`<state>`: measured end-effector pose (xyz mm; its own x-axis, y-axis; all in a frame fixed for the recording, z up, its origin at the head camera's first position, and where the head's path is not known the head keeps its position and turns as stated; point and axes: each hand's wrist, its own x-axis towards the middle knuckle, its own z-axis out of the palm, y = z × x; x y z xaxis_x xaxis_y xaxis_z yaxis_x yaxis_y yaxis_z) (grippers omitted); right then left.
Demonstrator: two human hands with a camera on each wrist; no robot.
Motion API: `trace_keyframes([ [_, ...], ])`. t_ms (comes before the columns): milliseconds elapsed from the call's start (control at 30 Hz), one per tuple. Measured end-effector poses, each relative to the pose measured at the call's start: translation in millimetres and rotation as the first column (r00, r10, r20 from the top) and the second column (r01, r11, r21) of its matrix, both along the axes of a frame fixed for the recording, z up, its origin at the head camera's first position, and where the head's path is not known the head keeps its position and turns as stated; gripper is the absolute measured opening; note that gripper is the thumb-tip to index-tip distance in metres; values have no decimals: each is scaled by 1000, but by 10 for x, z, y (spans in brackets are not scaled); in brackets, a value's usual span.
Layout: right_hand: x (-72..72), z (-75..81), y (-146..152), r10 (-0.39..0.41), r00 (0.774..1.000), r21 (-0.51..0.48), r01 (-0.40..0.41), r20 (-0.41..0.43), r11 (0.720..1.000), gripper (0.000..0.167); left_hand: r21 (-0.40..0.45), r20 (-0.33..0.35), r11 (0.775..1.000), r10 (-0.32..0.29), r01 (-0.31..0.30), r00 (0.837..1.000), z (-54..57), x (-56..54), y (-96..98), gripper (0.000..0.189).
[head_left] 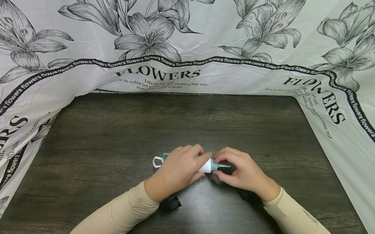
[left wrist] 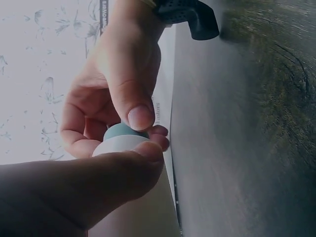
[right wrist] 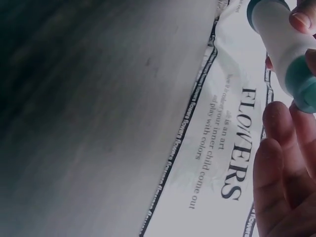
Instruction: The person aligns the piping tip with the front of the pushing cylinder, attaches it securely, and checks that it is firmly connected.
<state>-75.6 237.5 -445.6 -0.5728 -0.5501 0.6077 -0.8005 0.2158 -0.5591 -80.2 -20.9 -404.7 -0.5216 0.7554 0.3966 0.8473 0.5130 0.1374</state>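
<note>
A white tube-shaped bottle [head_left: 206, 166] with a teal collar and a thin pointed teal tip lies level above the table. My left hand [head_left: 181, 165] grips its white body from above, thumb along the near side. At the other end, the fingers and thumb of my right hand [head_left: 243, 169] pinch the teal collar [head_left: 214, 165]. The tip passes between them toward the palm. A white loop [head_left: 157, 161] and a bit of teal stick out past the left hand. In the right wrist view, the bottle [right wrist: 281, 39] shows a teal part at both ends.
The dark wooden table [head_left: 181, 123] lies under both hands. White cloth [head_left: 164, 78] printed with flowers and lettering hangs along its back and sides. A black wrist device [head_left: 171, 203] shows below the left wrist.
</note>
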Motion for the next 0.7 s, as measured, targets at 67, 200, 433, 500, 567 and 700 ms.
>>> trace_keyframes([
  [67,-1,-11,4,-1,1000,-2,1,-3,1000,37,-3,2,1000,0,0,1000,-5,0,1,56],
  [200,-6,-28,8,2,1000,-11,-2,-11,1000,39,-3,7,1000,-5,5,1000,-19,-4,7,56],
  [433,21,-1,16,-22,997,-23,24,78,999,41,18,1,1000,-8,8,1000,-40,7,27,57],
  [500,34,4,20,-36,990,-20,39,139,999,41,21,-11,1000,-4,4,1000,-44,16,36,58],
  [567,45,6,25,-47,976,-19,52,214,998,41,18,-30,1000,3,-2,1000,-52,28,44,58],
  [700,56,5,28,-56,940,-32,70,337,997,41,10,-58,1000,18,-17,998,-62,48,58,58],
])
